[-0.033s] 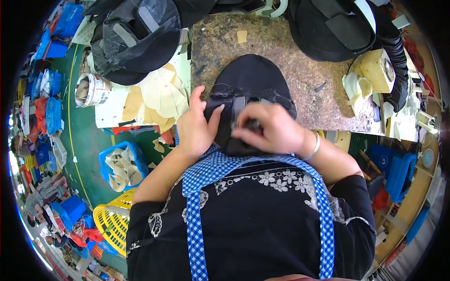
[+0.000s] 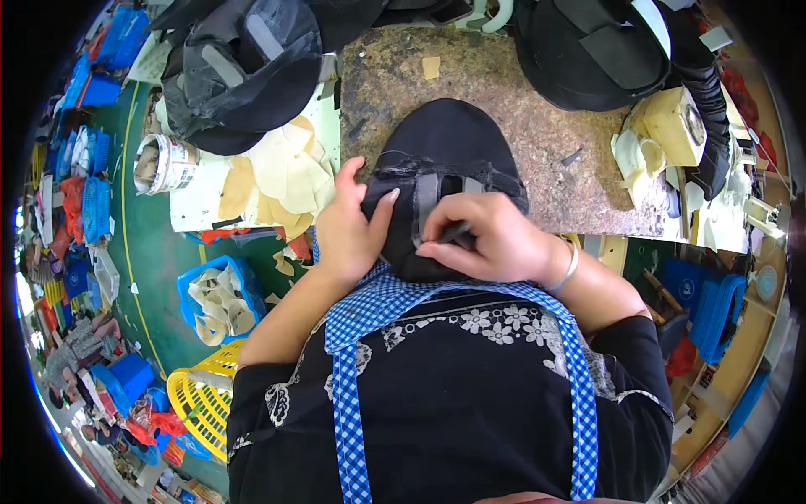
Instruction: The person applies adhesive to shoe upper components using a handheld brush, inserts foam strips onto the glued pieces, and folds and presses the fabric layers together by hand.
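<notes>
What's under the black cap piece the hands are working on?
The black cap piece lies on the speckled stone worktop. Left hand and right hand cover its near edge; what's beneath it is hidden.

tin [image 2: 164,164]: white printed label, cylindrical | left of bench, beside tan cut pieces
</notes>
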Motion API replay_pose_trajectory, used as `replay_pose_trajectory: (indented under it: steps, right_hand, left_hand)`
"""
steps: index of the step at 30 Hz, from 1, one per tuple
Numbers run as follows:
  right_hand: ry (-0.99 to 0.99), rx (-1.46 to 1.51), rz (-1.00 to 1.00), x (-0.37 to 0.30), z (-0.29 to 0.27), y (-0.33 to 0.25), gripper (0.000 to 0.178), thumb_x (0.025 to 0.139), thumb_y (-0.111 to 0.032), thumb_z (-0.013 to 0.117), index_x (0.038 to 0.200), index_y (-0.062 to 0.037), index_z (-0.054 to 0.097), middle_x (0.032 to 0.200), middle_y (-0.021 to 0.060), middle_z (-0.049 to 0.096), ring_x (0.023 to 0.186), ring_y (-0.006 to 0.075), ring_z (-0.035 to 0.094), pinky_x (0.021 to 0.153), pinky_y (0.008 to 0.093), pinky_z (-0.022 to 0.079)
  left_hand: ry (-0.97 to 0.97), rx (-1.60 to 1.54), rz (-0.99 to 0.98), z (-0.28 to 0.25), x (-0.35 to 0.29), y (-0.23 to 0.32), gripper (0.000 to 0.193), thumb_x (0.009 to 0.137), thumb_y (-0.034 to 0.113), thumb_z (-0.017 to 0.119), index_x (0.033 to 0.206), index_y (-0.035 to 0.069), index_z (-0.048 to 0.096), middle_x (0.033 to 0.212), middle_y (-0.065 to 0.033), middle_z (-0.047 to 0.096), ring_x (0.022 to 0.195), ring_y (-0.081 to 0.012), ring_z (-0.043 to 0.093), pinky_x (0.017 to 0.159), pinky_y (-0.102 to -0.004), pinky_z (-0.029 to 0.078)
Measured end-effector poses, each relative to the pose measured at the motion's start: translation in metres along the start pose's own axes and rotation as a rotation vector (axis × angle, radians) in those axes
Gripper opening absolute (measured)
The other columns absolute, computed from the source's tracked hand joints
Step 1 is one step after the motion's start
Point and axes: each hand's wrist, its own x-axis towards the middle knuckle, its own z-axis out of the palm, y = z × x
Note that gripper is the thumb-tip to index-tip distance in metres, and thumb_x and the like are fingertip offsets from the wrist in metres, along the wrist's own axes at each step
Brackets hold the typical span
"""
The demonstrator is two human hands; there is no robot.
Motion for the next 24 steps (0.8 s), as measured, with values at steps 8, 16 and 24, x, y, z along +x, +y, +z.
replay_pose_trajectory:
  steps: [8, 16, 24]
  right_hand:
    - [1.438, 0.399, -0.133, -0.062, -0.146, 0.04, 0.013, 0.085, -0.015, 0.057, 0.077, -0.0054, 0.055, 0.06, -0.0006, 0.052, 0.047, 0.006, 0.044, 0.042, 0.0182, 0.032]
    - [1.231, -0.733, 0.533, -0.116, -0.177, 0.076, 0.039, 0.075, -0.034, 0.066, 0.074, 0.0034, 0.057, 0.055, 0.0069, 0.053, 0.052, 0.0125, 0.049, 0.05, 0.03, 0.041]
    - [1.338, 0.368, 0.375, -0.141, -0.162, 0.078, 0.017, 0.084, -0.02, 0.057, 0.075, -0.0051, 0.056, 0.056, 0.0005, 0.051, 0.038, 0.004, 0.032, 0.035, 0.0188, 0.021]
  left_hand:
    - [-0.376, -1.451, -0.661, -0.031, 0.017, 0.015, 0.05, 0.071, 0.0, 0.06, 0.117, -0.006, 0.043, 0.113, -0.0142, 0.053, 0.105, -0.023, 0.052, 0.094, -0.0339, 0.038]
    - [-0.237, -1.611, -0.419, -0.042, 0.03, 0.039, 0.04, 0.078, -0.001, 0.055, 0.117, -0.001, 0.048, 0.114, -0.0104, 0.055, 0.105, -0.0211, 0.052, 0.094, -0.0336, 0.037]
    - [-0.389, -1.273, -0.43, -0.025, 0.047, 0.053, 0.034, 0.091, 0.019, 0.047, 0.117, -0.003, 0.045, 0.11, -0.0085, 0.055, 0.1, -0.0144, 0.052, 0.088, -0.028, 0.04]
